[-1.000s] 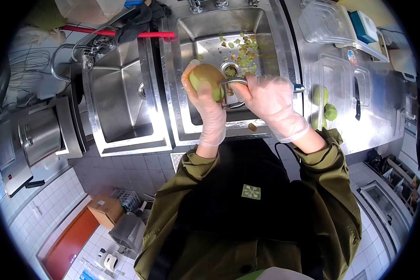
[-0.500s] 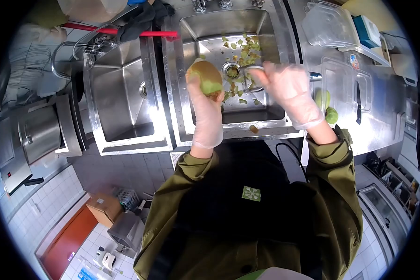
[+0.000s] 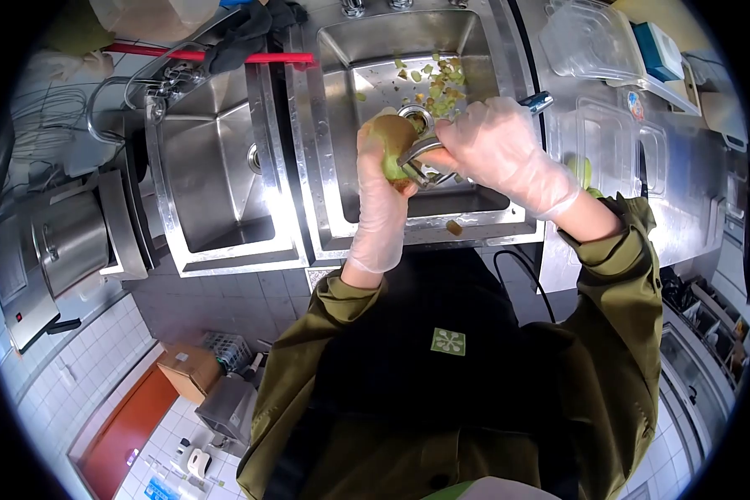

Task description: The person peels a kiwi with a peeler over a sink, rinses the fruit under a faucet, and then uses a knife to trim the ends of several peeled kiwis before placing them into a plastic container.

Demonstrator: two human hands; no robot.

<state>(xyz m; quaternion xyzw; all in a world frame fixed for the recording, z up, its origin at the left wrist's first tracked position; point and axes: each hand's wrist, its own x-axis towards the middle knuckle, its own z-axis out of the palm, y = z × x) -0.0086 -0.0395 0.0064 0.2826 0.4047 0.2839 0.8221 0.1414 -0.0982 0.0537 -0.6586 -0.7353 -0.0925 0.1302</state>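
In the head view, the left hand [image 3: 377, 200] has its fingers curled around a partly peeled fruit [image 3: 397, 132], held over the sink [image 3: 312, 167]. The right hand's [image 3: 504, 154] fingers are closed around a peeler [image 3: 418, 150], its head at the fruit's side. Peelings [image 3: 448, 83] lie in the basin. The apron [image 3: 392, 367] bears a green badge [image 3: 448, 341] with a white flower-like emblem; writing on the container's sticker [image 3: 636, 106] is too small to read.

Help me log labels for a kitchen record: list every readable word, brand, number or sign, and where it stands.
No readable words or numbers.
Green patch on the apron: pale flower-like sign, no text.
Colourful sticker by the clear containers: too small to read.
Pale label on the cardboard box: too small.
Blue item, lower left: too blurred.
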